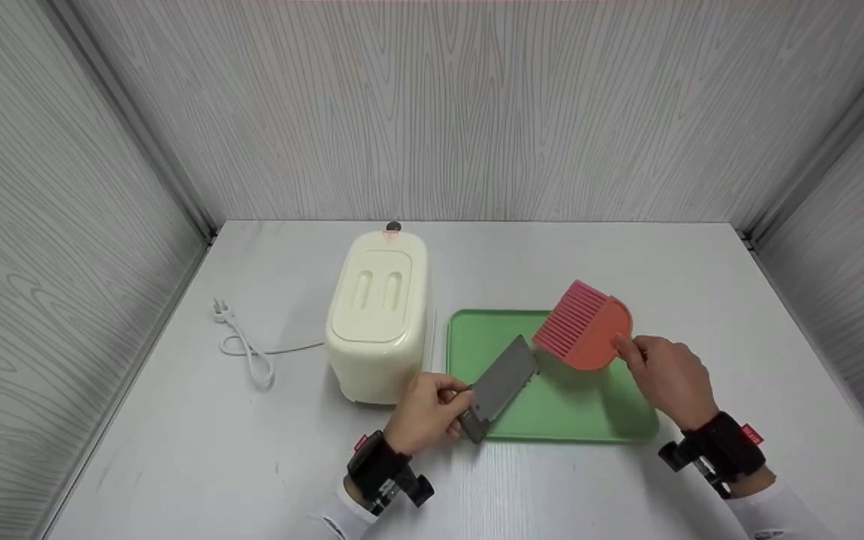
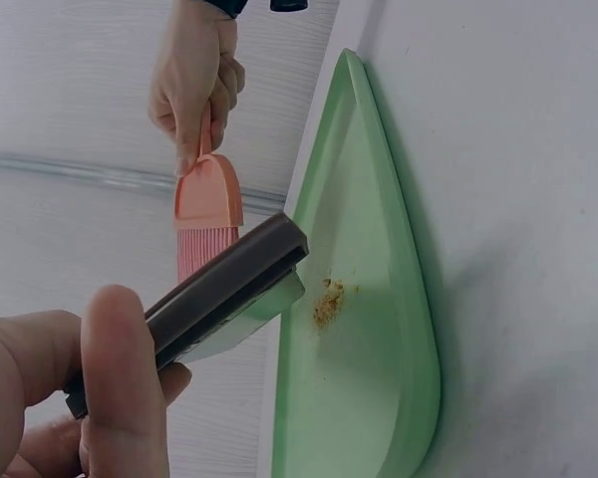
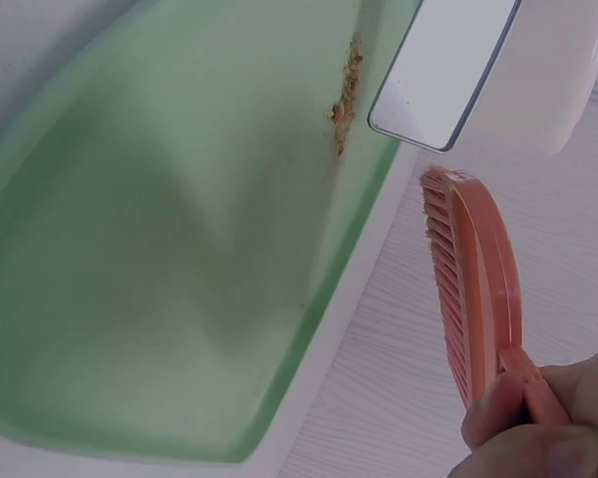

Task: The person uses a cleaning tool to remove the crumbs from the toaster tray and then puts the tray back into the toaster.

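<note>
My left hand [image 1: 430,412] pinches the dark end of a flat metal crumb tray [image 1: 505,379], which is tilted over the left part of a green tray [image 1: 574,420]. In the left wrist view its dark edge [image 2: 229,284] faces the camera. Brown crumbs [image 3: 346,100] lie in the green tray, below the metal piece. My right hand [image 1: 672,379] grips the short handle of an orange brush [image 1: 603,341] with pink bristles. The brush is held above the green tray, apart from the crumb tray.
A cream toaster [image 1: 379,315] with a lid on top stands left of the green tray. Its white cord and plug [image 1: 241,330] lie on the table further left. Grey wood-grain panels [image 1: 477,112] enclose the table at the back and sides.
</note>
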Action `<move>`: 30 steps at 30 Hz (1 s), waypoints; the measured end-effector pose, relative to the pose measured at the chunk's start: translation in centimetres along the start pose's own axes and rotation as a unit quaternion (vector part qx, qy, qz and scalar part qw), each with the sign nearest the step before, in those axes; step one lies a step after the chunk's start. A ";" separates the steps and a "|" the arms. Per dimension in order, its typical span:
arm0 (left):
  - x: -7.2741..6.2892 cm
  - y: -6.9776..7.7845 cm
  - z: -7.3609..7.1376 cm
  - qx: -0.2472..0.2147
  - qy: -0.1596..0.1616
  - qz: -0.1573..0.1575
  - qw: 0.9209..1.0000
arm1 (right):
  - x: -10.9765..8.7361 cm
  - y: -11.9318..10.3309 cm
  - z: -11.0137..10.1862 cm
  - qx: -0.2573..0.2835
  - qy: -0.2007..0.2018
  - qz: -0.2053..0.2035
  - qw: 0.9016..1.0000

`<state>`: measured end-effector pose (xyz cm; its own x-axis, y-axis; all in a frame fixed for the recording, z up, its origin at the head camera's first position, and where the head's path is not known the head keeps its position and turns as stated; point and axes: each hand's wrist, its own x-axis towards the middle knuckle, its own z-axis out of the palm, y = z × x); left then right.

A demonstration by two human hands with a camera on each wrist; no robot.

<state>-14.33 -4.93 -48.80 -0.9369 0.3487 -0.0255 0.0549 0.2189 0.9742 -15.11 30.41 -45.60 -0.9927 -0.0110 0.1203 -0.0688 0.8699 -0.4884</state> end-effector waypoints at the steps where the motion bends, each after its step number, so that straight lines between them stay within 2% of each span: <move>1: 0.0 0.0 0.0 0.000 0.000 0.000 1.000 | -0.2 -0.1 -0.1 0.000 0.000 -0.003 1.000; 10: 0.1 -0.3 0.0 -0.008 0.002 -0.001 1.000 | -2.2 -2.6 -0.3 -0.004 -0.008 -0.051 0.999; 18: 0.2 -0.2 0.1 -0.009 0.001 -0.006 1.000 | -4.1 -5.2 0.9 -0.026 -0.017 -0.083 0.996; 24: 0.2 0.0 0.0 -0.006 0.001 -0.007 1.000 | -5.1 -6.0 2.2 -0.044 -0.028 -0.098 0.994; 30: 0.3 -0.1 -0.1 0.004 -0.001 -0.005 1.000 | -5.5 -6.0 2.5 -0.062 -0.030 -0.102 0.992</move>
<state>-14.63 -4.94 -48.90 -0.9368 0.3481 -0.0355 0.0483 0.2291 0.9722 -9.51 24.06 -45.51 -0.9635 -0.2199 0.1529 -0.2608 0.9003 -0.3485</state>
